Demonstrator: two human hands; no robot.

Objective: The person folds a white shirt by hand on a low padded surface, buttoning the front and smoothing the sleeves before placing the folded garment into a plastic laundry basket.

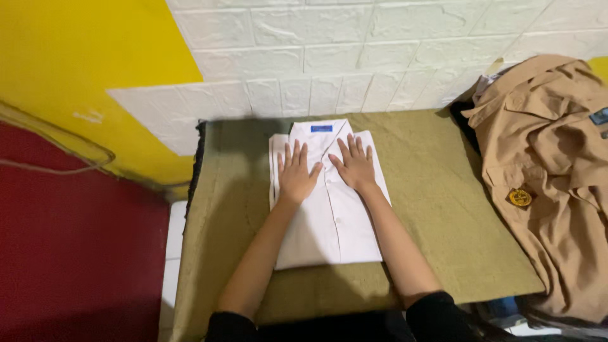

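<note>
Olive table point(443, 209) | folded white shirt point(335, 234) under L hand point(296, 174) & R hand point(353, 166), both flat

Single head-worn view looks steeply down and forward, at arm's length, over olive-covered table point(430, 209) toward white brick wall point(354, 57).

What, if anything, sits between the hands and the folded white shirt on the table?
Nothing visible. The left hand and right hand both lie flat, palms down, directly on the folded white shirt, near its collar end, on the olive cloth-covered table.
</note>
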